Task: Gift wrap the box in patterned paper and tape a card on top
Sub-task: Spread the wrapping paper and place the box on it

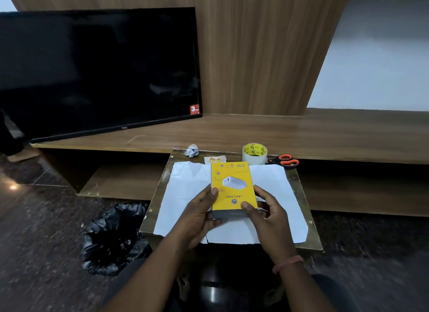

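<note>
A yellow charger box [233, 184] with a grey near end is held over a white sheet of wrapping paper [183, 195] that lies spread, plain side up, on a small table [299, 191]. My left hand [199, 216] grips the box's left near corner, thumb on top. At the right near corner my right hand [267, 214] grips it the same way. A small card with yellow shapes [214, 159] lies just beyond the paper. Behind the box stand a roll of clear tape [254, 153] and orange-handled scissors [284, 160].
A crumpled paper ball [192, 150] lies at the table's far edge. A black bin bag [116, 237] sits on the floor to the left. Behind the table runs a long wooden TV bench [325, 135] with a black television [97, 72].
</note>
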